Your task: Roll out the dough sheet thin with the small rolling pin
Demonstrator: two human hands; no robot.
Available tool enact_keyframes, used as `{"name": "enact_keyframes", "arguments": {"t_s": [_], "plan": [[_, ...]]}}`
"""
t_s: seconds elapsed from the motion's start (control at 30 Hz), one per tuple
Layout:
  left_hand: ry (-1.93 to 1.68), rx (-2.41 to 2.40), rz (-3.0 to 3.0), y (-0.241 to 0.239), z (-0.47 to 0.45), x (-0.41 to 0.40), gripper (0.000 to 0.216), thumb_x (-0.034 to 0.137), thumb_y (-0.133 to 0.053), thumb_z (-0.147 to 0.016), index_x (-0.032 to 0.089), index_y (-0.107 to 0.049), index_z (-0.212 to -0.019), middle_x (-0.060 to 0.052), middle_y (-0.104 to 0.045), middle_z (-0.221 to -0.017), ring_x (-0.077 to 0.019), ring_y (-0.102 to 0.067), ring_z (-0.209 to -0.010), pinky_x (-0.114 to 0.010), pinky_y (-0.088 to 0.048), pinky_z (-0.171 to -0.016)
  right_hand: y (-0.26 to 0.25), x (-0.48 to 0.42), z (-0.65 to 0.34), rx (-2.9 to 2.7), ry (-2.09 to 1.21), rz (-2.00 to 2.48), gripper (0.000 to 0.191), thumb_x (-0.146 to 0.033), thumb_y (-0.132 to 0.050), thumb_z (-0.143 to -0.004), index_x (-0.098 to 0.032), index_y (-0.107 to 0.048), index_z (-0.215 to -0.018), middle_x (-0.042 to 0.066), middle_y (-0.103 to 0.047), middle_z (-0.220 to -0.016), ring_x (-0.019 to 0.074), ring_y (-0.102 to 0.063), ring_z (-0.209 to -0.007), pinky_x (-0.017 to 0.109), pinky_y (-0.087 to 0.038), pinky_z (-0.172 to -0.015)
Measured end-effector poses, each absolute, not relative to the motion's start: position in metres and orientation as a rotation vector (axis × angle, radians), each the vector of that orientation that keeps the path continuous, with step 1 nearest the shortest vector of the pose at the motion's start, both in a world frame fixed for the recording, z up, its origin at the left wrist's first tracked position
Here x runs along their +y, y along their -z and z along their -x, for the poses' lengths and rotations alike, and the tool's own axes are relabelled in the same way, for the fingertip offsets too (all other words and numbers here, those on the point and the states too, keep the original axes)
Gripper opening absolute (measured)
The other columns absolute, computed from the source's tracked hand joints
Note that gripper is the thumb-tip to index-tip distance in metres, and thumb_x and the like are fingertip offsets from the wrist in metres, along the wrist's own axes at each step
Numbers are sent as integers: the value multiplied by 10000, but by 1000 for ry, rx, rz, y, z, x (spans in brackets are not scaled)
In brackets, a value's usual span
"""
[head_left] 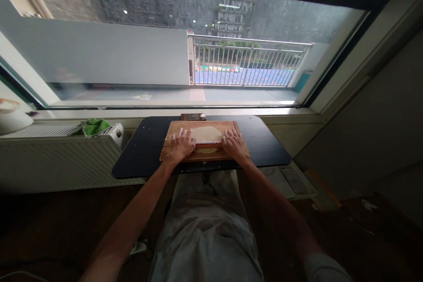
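Note:
A wooden board [231, 126] lies on a small black table [145, 150] under the window. On the board is a flat round sheet of pale dough [206, 133]. A thin rolling pin [208, 143] lies across the dough's near part. My left hand [181, 143] rests palm down on the pin's left end, fingers stretched flat. On the pin's right end my right hand [233, 143] presses the same way, fingers flat. A little dough [206, 150] shows on the near side of the pin.
A white radiator [49, 141] with a green cloth [95, 126] on top stands left of the table. A white bowl-like object [13, 119] sits at the far left. A small dark block [193, 117] lies behind the board. The window sill runs along the back.

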State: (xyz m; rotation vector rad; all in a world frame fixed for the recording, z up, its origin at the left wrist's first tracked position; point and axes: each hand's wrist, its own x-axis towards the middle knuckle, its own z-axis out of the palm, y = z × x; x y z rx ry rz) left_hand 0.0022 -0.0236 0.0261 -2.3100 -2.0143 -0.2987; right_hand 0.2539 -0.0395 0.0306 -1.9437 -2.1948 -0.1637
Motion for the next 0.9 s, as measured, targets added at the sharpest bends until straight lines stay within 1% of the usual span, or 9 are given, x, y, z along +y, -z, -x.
{"name": "enact_keyframes", "arguments": {"t_s": [0.1, 0.17, 0.27, 0.43, 0.57, 0.7, 0.8, 0.83, 0.9], "plan": [[294, -1997, 2316, -27, -2, -25, 620, 329, -361, -1118, 162, -579, -1674, -171, -614, -1699, -352, -460, -1666, -564, -399, -1335, -27, -48, -251, -2154, 157, 1943, 639, -327, -274, -1185, -46, -544, -1691, 220, -561, -1736, 341, -417, -1679, 523, -276, -1374], [305, -1989, 2316, -27, -2, -27, 618, 334, -357, -1120, 179, -583, -1674, -161, -593, -1721, -345, -443, -1678, -558, -391, -1342, -23, -61, -249, -2124, 156, 1925, 645, -350, -257, -1199, -48, -550, -1689, 228, -553, -1740, 337, -418, -1680, 519, -260, -1381], [311, -1977, 2325, -26, 0, -30, 613, 345, -355, -1126, 220, -576, -1684, -131, -545, -1767, -329, -401, -1706, -544, -378, -1354, -15, -84, -247, -2080, 157, 1900, 665, -395, -237, -1217, -52, -543, -1697, 233, -541, -1747, 336, -398, -1694, 528, -237, -1393], [308, -1969, 2358, -27, 1, -32, 606, 352, -364, -1131, 226, -577, -1684, -130, -526, -1782, -330, -372, -1723, -555, -391, -1347, -11, -100, -244, -2072, 148, 1889, 712, -432, -212, -1221, -4, -539, -1685, 264, -526, -1748, 361, -368, -1709, 553, -225, -1403], [305, -2000, 2353, -28, -1, -31, 612, 350, -375, -1127, 232, -559, -1700, -137, -557, -1757, -341, -400, -1707, -575, -389, -1343, -20, -78, -245, -2080, 103, 1928, 724, -474, -201, -1224, -40, -564, -1676, 252, -563, -1723, 371, -362, -1710, 590, -230, -1394], [297, -2056, 2328, -27, -2, -26, 653, 344, -349, -1122, 181, -504, -1736, -164, -573, -1739, -358, -445, -1675, -578, -385, -1341, -34, -45, -246, -2114, 40, 1987, 754, -503, -197, -1217, -24, -522, -1700, 292, -508, -1749, 428, -355, -1710, 686, -250, -1364], [297, -2078, 2309, -28, -2, -21, 656, 349, -361, -1115, 171, -510, -1729, -171, -592, -1719, -357, -475, -1651, -561, -401, -1330, -41, -24, -246, -2151, -15, 2033, 709, -451, -245, -1203, -34, -513, -1710, 314, -485, -1756, 473, -361, -1703, 764, -253, -1333], [299, -2088, 2304, -29, -3, -19, 653, 351, -368, -1114, 174, -517, -1724, -171, -602, -1711, -354, -491, -1639, -552, -411, -1323, -43, -17, -246, -2149, -5, 2039, 690, -422, -273, -1195, -33, -502, -1717, 316, -476, -1760, 476, -356, -1705, 769, -247, -1335], [303, -2115, 2296, -31, -3, -16, 646, 353, -376, -1114, 178, -525, -1718, -172, -608, -1704, -349, -513, -1622, -540, -426, -1313, -45, -5, -243, -2160, 48, 2009, 678, -378, -330, -1176, -21, -463, -1737, 309, -447, -1781, 459, -330, -1720, 734, -220, -1365]]}}
